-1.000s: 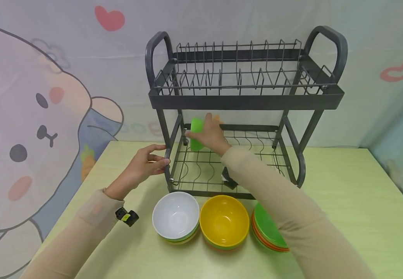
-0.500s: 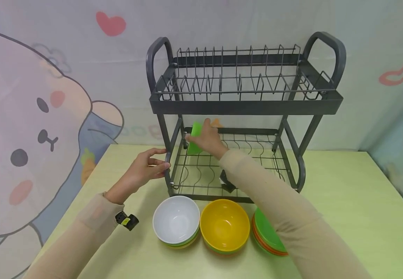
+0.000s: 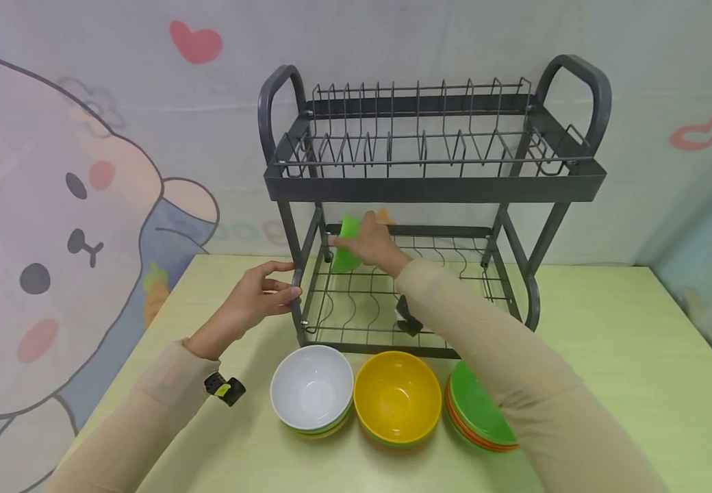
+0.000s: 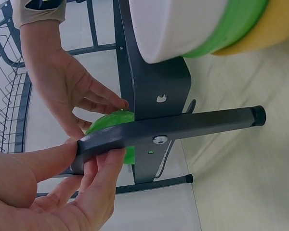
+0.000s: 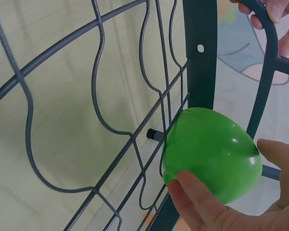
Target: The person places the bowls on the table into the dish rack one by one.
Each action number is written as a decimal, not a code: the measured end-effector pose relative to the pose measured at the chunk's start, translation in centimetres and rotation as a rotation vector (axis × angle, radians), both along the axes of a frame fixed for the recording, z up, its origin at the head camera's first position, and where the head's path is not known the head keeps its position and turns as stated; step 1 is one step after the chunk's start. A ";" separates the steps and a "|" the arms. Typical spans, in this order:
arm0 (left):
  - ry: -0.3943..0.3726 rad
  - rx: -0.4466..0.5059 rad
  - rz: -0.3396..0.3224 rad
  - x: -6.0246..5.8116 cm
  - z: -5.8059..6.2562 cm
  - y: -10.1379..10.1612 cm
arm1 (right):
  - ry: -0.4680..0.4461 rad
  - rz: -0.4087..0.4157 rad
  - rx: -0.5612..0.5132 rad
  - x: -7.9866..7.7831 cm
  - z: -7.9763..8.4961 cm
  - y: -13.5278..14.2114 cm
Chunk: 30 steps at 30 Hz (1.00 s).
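Note:
My right hand (image 3: 371, 243) holds a green bowl (image 5: 212, 154) on its side at the back left of the dish rack's lower tier (image 3: 362, 329). Thumb and fingers span the bowl, and its rim sits right at the wires in the right wrist view. My left hand (image 3: 251, 301) grips the left front upright of the dark grey two-tier dish rack (image 3: 436, 187), thumb on one side and fingers on the other. From the left wrist camera, the upright hides part of the green bowl (image 4: 111, 120).
In front of the rack stand a stack topped by a white bowl (image 3: 311, 387), another topped by a yellow bowl (image 3: 397, 397), and a stack of green and orange plates (image 3: 479, 404), partly under the right sleeve. The rack's upper tier (image 3: 417, 147) overhangs the right hand.
The green bowl has tilted slightly, its lower edge shifting left, while my right hand stays around it. My left hand keeps its grip on the upright. The head view has shifted slightly.

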<state>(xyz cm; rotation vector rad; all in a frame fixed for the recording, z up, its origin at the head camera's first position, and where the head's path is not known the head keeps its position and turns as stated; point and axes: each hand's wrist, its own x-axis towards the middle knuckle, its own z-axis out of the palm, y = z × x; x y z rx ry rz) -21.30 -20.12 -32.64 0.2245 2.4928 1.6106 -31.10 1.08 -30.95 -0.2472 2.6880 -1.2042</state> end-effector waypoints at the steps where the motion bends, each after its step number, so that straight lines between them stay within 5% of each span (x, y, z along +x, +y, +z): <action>1: 0.002 0.002 -0.003 0.0 -0.1 0.0 | -0.003 0.003 -0.003 0.0 0.1 0.1; 15: 0.014 0.005 -0.008 -0.5 -0.3 0.1 | -0.044 0.032 -0.008 0.1 2.2 1.9; 30: 0.054 -0.031 -0.026 -0.2 -0.5 -0.2 | -0.073 0.087 -0.163 1.2 2.9 3.5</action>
